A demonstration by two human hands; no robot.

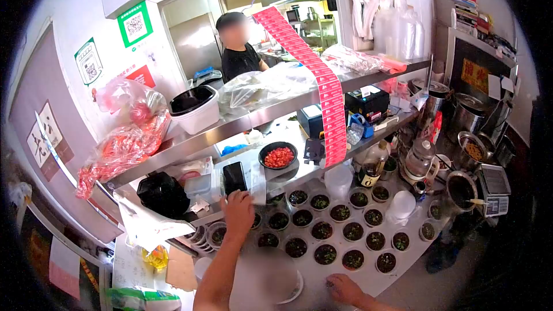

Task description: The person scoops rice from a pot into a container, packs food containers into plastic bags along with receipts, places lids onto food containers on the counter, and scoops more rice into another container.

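Observation:
My left hand (237, 212) reaches up to the lower steel shelf, its fingertips at the bottom edge of a black phone (234, 177) that lies there. Whether the fingers grip the phone is hard to tell. Low in the view, my right hand (344, 288) rests near the front of the white table (397, 273), fingers curled; something small and dark shows at the fingertips, too small to name. Between my arms is a blurred round shape over a white plate (295, 291). Several cups of dark soil with green seedlings (325, 254) stand beyond my right hand.
A black bowl of chopped red food (279, 156) sits right of the phone. A red printed strip (328, 98) hangs over the shelves. Bottles, a glass kettle (421, 155), pots and a scale (494, 187) crowd the right. Behind the window stands a person (239, 55).

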